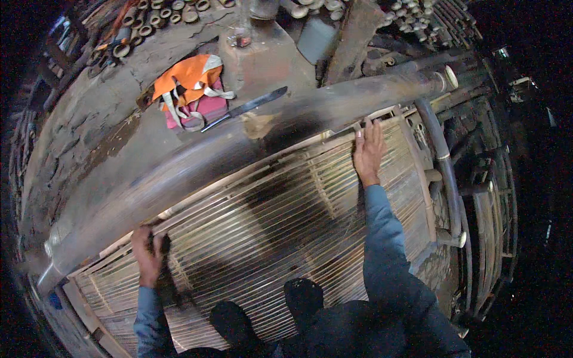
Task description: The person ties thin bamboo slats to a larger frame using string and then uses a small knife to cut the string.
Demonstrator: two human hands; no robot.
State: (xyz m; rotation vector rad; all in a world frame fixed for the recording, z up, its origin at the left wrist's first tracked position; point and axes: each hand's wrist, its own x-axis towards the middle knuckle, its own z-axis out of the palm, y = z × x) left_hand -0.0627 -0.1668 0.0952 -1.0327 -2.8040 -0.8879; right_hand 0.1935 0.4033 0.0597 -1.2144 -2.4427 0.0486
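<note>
1. Grey ground (113,158) is filling the upper left; an orange cloth (194,71) and a long knife (253,105) are lying at upper centre.
2. Across the centre, a slatted panel (340,173) is stretching below a thick pole (179,170).
3. Lower left, the left hand (147,253) is touching the panel's upper edge, fingers bending; I cannot tell whether they are clamping.
4. Right of centre, the right hand (369,152) is resting there too, fingers lying together, grip unclear.

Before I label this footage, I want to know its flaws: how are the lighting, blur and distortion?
In the head view, pale glare crosses the middle of the slatted panel, beside a dark shadow; in the same head view, the large pole looks streaked, perhaps motion blur; again in the head view, fisheye distortion bows edges near the rim, and the corners sink into black.
</note>
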